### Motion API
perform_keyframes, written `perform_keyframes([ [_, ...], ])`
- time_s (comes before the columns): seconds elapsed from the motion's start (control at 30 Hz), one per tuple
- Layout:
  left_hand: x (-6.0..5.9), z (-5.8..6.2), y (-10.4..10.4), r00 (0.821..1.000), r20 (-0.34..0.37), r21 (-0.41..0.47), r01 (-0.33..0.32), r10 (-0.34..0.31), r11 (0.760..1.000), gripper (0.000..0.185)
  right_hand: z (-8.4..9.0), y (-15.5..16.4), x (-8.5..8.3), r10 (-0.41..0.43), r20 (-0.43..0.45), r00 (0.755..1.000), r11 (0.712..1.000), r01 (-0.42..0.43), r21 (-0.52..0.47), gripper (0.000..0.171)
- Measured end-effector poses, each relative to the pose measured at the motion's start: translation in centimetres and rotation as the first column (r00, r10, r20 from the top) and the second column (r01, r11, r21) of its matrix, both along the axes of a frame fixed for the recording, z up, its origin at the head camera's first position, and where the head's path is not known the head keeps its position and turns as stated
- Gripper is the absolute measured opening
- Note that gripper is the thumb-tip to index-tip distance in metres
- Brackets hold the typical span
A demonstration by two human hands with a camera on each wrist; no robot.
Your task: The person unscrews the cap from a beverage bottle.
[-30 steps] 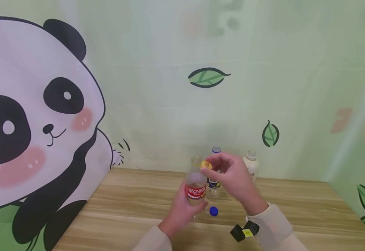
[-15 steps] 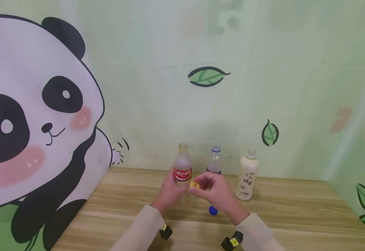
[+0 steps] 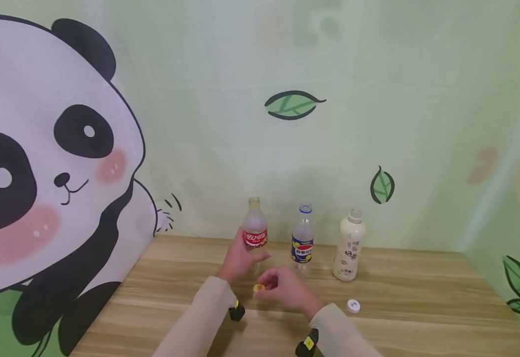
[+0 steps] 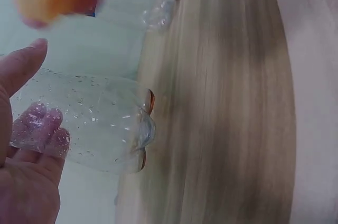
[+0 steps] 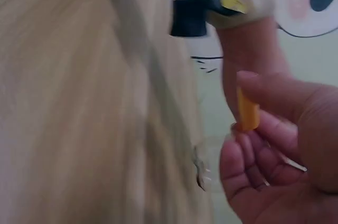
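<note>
A clear Coca-Cola bottle [image 3: 255, 223] with a red label and no cap stands upright on the wooden table. Around its lower part is my left hand [image 3: 239, 255], loosely spread. In the left wrist view its thumb [image 4: 24, 65] lies apart from the clear wall, and the fingers show through the plastic. My right hand [image 3: 287, 290] pinches an orange-yellow bottle cap [image 3: 258, 288] between thumb and fingers, low over the table. The same bottle cap [image 5: 248, 110] appears edge-on in the right wrist view, and blurred in the left wrist view.
An uncapped clear bottle [image 3: 302, 248] with a blue label stands to the right, then an uncapped cream-coloured bottle [image 3: 348, 245]. A white cap [image 3: 353, 306] lies on the table [image 3: 421, 297]. Behind hangs a green backdrop [image 3: 197, 124] with a panda.
The Coca-Cola bottle has gone left and back to stand beside the blue-labelled one. My right hand has lowered the cap away from its mouth. The blue cap is now out of sight.
</note>
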State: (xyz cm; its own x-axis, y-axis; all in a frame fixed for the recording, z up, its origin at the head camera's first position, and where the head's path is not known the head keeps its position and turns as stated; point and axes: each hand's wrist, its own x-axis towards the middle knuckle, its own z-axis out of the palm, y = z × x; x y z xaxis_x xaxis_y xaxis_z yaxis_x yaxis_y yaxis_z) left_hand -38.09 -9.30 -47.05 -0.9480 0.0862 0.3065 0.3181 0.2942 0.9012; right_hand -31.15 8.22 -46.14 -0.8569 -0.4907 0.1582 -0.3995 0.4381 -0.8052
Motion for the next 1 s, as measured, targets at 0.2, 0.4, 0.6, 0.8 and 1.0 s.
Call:
perform_keyframes([
  [0.2, -0.6, -0.5, -0.2, 1.000, -0.006, -0.004, -0.009, 0.009, 1.000, 0.077, -1.6, -2.0, -0.3, -0.053, -0.067, 0.996, 0.994, 0.059, 0.097, 0.021],
  [0.4, -0.4, -0.6, 0.1, 1.000, -0.028, 0.002, 0.003, -0.003, 1.000, 0.071, -2.7, -2.8, -0.6, -0.094, -0.068, 0.993, 0.987, 0.102, 0.125, 0.020],
  [0.6, -0.6, -0.9, 0.3, 0.999, -0.046, -0.027, -0.005, 0.004, 1.000, 0.068, -3.0, -2.9, -0.7, -0.117, -0.096, 0.988, 0.979, 0.131, 0.153, 0.020],
  [0.8, -1.0, -1.5, 0.1, 0.999, -0.036, -0.020, 0.003, -0.004, 1.000, 0.067, -3.1, -3.1, -0.6, -0.107, -0.139, 0.984, 0.979, 0.129, 0.156, 0.021],
  [1.0, -1.1, -1.6, 0.1, 1.000, -0.027, -0.013, 0.011, -0.011, 1.000, 0.066, -3.0, -3.1, -0.5, -0.106, -0.116, 0.988, 0.979, 0.124, 0.163, 0.022],
])
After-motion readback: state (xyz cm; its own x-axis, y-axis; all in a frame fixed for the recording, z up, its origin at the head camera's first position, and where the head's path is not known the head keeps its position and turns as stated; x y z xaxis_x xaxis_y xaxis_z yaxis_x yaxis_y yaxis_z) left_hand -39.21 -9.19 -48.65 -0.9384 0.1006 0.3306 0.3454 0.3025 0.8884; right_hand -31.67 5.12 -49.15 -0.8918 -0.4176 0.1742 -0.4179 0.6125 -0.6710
